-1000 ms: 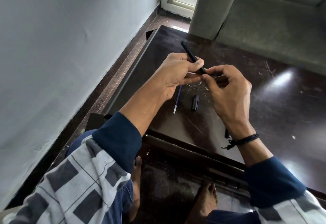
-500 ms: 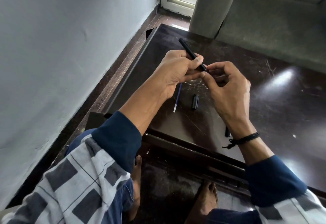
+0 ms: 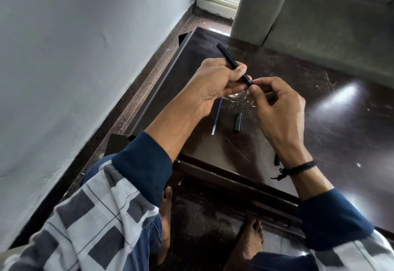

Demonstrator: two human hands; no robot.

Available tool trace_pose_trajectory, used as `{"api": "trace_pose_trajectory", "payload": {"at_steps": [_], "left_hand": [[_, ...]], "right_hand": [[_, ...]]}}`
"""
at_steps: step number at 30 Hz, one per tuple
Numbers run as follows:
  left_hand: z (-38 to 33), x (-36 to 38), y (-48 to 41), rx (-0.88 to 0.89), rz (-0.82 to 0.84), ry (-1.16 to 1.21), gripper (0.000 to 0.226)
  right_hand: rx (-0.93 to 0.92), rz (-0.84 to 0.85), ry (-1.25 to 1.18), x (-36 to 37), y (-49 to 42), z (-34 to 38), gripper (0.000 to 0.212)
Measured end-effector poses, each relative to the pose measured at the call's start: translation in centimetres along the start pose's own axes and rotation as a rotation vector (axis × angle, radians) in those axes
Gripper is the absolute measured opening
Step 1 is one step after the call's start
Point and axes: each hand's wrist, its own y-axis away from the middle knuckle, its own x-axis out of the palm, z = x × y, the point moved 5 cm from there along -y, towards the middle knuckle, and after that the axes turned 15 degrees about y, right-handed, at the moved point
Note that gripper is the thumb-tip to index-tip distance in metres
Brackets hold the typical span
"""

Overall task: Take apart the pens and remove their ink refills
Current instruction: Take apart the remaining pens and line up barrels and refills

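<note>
Ok so, clock directions here are counted from the spot where the two hands met. Nearest the person, at about 5 o'clock just beside the right wrist, a small dark bit [image 3: 276, 160] lay on the counter [image 3: 341, 138], too hidden to say what it was. A little further in, a loose refill [image 3: 217, 117] with blue ink lay at roughly 7 o'clock, its far end tucked under the left hand. A black cap [image 3: 238, 122] sat at 6 o'clock, near the refill but not touching it. Going by those parts, one pen looked done already. Above them the left hand [image 3: 215, 85] had its fingers curled tight round the barrel of a black pen [image 3: 229, 58], thumb on top, held up off the counter. The right hand [image 3: 279, 108] pinched the pen's tip end between thumb and forefinger [image 3: 262, 80], its other fingers loosely bent and holding nothing. A hint of blue showed right at the pinch, and I couldn't tell if it was the refill or the nose piece. The barrel's back end stuck out toward 11 o'clock, and a grey sofa [image 3: 332, 27] sat past the counter at 1 o'clock. My read is that this was the get-the-tip-off step. The next move would want a steady barrel and a straight twist or pull, so the thin refill comes out unbent.
</note>
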Motion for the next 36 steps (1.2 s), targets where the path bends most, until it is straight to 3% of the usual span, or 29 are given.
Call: {"api": "trace_pose_trajectory", "payload": {"at_steps": [5, 10, 36], "left_hand": [[-0.04, 0.21, 0.02, 0.007, 0.001, 0.010, 0.011], [0.01, 0.19, 0.15, 0.001, 0.004, -0.001, 0.014], [-0.18, 0.06, 0.09, 0.020, 0.010, -0.022, 0.009]], "right_hand": [[-0.020, 0.020, 0.033, 0.19, 0.11, 0.04, 0.019], [0.006, 0.015, 0.041, 0.12, 0.03, -0.14, 0.012], [0.011, 0.050, 0.081, 0.67, 0.41, -0.18, 0.023]]}}
